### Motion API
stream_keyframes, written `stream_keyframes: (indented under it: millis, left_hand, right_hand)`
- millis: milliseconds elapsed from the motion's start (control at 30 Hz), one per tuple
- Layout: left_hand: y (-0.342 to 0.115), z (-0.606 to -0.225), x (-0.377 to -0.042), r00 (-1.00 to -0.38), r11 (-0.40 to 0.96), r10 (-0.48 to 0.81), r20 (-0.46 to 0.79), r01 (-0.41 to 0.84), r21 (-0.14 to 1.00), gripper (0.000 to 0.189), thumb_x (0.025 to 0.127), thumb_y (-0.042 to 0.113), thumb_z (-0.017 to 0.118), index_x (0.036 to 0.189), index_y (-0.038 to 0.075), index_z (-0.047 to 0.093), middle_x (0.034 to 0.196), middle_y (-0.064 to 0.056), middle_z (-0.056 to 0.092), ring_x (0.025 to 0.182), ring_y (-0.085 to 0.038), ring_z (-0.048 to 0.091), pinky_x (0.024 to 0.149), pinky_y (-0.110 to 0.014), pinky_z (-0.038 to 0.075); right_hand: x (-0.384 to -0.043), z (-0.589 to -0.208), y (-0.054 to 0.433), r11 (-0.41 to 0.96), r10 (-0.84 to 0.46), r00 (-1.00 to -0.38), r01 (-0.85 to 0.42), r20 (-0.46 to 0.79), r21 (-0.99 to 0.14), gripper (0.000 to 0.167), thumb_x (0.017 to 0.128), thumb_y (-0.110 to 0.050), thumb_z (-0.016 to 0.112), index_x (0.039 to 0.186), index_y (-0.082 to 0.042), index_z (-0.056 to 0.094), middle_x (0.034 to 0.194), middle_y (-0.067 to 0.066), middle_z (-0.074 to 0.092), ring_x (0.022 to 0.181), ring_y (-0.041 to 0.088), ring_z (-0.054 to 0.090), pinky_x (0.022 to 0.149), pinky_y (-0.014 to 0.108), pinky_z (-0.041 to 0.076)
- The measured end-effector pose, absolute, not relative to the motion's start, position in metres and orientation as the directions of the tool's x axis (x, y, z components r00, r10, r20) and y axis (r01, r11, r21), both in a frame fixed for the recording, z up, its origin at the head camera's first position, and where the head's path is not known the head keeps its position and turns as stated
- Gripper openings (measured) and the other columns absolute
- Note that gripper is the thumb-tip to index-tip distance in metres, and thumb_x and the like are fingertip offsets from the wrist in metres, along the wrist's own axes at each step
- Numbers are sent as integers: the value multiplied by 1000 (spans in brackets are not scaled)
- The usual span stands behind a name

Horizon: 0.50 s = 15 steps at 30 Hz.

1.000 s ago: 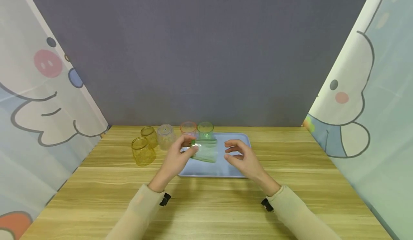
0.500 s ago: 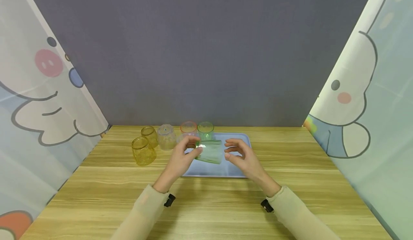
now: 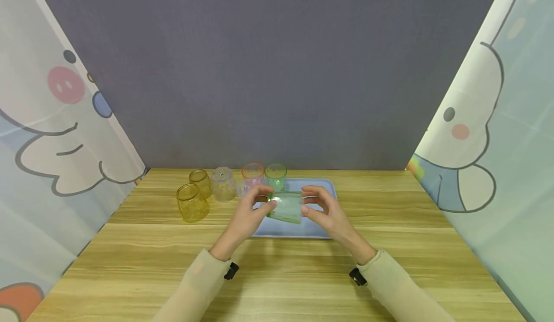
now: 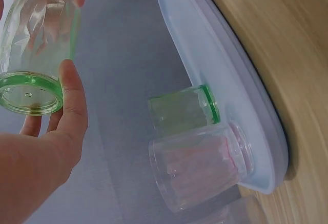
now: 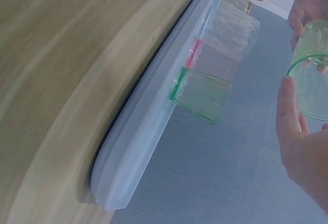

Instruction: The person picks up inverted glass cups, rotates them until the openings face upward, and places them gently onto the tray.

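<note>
A clear green-tinted cup (image 3: pixel 287 207) is held in the air on its side over the blue tray (image 3: pixel 320 233), its base to the left and its mouth to the right. My left hand (image 3: pixel 247 214) grips the base end between thumb and fingers; in the left wrist view the green base ring (image 4: pixel 38 83) sits inside that grip. My right hand (image 3: pixel 331 216) has its curved fingertips at the cup's rim; in the right wrist view a finger (image 5: pixel 287 101) touches the rim's outside. Another green cup (image 3: pixel 276 175) and a pink-rimmed cup (image 3: pixel 253 172) stand on the tray's back left.
Left of the tray, a clear, faintly purple cup (image 3: pixel 223 186) stands upside down on the wooden table (image 3: pixel 389 264). Two amber cups (image 3: pixel 192 206) are beside it, farther left. A grey panel (image 3: pixel 277 71) rises behind the table, with printed curtains (image 3: pixel 510 168) at the sides.
My left hand has carried the green cup rightward, so its rim now meets the right hand's fingertips. The right hand has stayed almost in place. The standing cups have not moved.
</note>
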<state>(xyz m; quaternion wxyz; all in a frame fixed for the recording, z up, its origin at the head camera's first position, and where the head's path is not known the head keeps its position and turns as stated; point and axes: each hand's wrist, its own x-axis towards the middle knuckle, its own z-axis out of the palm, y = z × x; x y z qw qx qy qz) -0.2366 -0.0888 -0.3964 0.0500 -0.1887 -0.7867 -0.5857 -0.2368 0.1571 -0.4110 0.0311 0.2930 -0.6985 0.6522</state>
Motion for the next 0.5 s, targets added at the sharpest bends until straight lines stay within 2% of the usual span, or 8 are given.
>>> stream_keyframes:
  millis: [67, 200, 300, 400, 500]
  left_hand:
    - [-88, -398, -237, -924, 249, 240, 297, 354, 902, 32, 100, 19, 65, 130, 8, 60, 128, -10, 59, 114, -27, 58, 89, -42, 50]
    - [-88, -399, -237, -924, 257, 241, 297, 356, 898, 34, 100, 22, 65, 131, 8, 60, 129, -9, 59, 115, -26, 58, 90, -43, 50]
    - [-87, -399, -236, -923, 251, 246, 298, 357, 900, 34, 101, 23, 64, 131, 8, 59, 130, -9, 59, 115, -27, 58, 90, -43, 50]
    - [-86, -398, -236, -922, 238, 253, 292, 352, 906, 34, 101, 23, 64, 131, 9, 59, 131, -9, 58, 115, -27, 58, 89, -42, 50]
    - [-86, -398, -236, -923, 226, 259, 285, 344, 911, 34, 101, 24, 63, 131, 9, 59, 132, -9, 58, 116, -27, 58, 90, -41, 50]
  right_hand:
    - [-236, -411, 157, -9, -369, -829, -449, 421, -893, 47, 98, -7, 64, 142, 1, 49, 138, 24, 49, 124, 56, 45, 92, 36, 55]
    - [-235, -410, 158, 27, -362, -835, -454, 415, -891, 48, 97, -8, 65, 142, -1, 50, 141, 21, 49, 125, 50, 47, 95, 35, 53]
    - [-235, -409, 158, 52, -360, -837, -458, 412, -887, 49, 96, -10, 66, 143, -3, 50, 142, 20, 49, 126, 43, 49, 98, 38, 51]
    - [-235, -409, 158, 59, -365, -834, -464, 413, -884, 50, 96, -11, 66, 144, -4, 50, 143, 19, 48, 127, 40, 49, 101, 42, 49]
    - [-235, -409, 158, 48, -375, -828, -468, 418, -883, 50, 97, -10, 65, 144, -3, 49, 144, 20, 47, 127, 39, 48, 103, 42, 48]
